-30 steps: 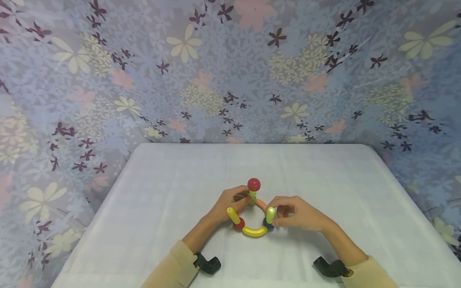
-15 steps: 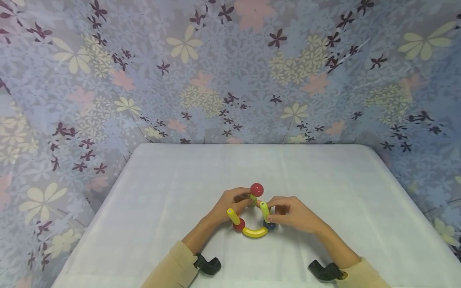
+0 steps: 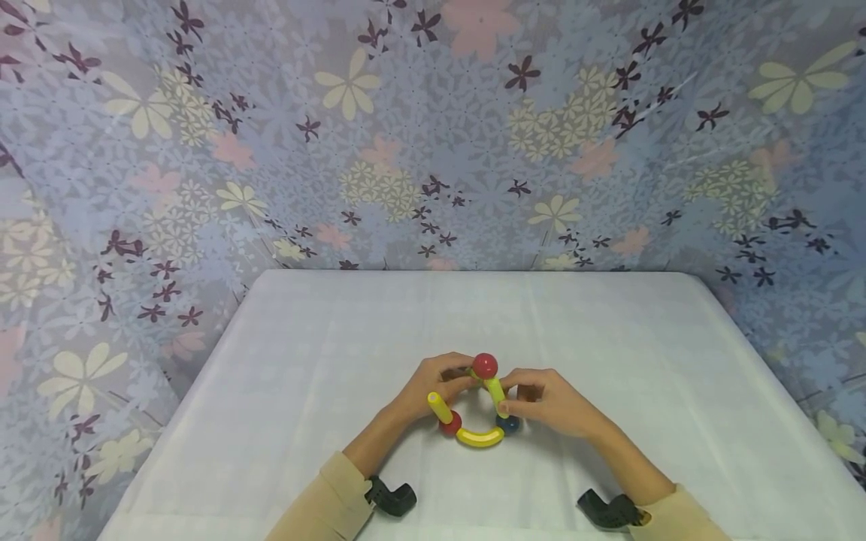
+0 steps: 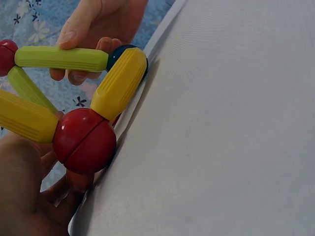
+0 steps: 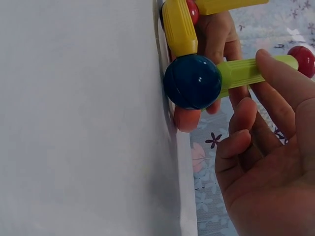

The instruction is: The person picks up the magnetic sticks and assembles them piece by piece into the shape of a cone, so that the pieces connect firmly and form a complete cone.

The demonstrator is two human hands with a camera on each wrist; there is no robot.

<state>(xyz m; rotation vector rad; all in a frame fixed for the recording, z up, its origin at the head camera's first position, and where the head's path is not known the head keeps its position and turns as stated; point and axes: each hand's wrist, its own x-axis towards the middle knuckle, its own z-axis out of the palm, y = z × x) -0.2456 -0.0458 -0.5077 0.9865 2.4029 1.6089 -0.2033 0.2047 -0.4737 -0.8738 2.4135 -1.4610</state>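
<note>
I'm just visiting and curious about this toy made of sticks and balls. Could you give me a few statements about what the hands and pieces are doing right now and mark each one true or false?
1. The right hand pinches a green stick that runs from the blue ball up to the top red ball. True.
2. The curved yellow piece joins two blue balls. False: it joins the lower red ball and the blue ball.
3. The left hand lies flat on the white table, away from the toy. False: its fingers are at the toy, by the top red ball.
4. A yellow stick rises from the lower red ball with its upper end free. True.
</note>
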